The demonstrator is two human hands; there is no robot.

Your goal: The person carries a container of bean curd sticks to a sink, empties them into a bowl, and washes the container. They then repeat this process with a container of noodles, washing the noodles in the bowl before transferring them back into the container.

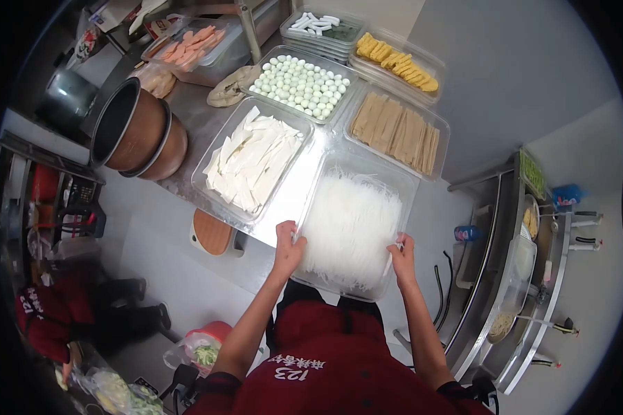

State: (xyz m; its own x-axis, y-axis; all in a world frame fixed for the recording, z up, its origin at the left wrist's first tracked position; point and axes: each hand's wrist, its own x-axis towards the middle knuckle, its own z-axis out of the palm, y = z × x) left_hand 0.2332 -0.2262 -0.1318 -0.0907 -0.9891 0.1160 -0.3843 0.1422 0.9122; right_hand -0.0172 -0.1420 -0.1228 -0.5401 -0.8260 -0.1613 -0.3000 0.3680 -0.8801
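Observation:
My left hand grips the left rim of a clear plastic tray, and my right hand grips its right rim. Thin white noodles fill this tray. Its near end sticks out past the table edge, in front of my body, while the far end is over the steel table. Left of it stands a tray of flat white strips. Just beyond is a tray of brown strips. Fingers of both hands are bent around the rim, partly hidden.
Farther back are trays of small pale eggs, yellow slices and pink slices. Two stacked brown pots stand left. Below are a wooden-topped stool and a red bucket. A co-worker bends at lower left; a sink counter runs right.

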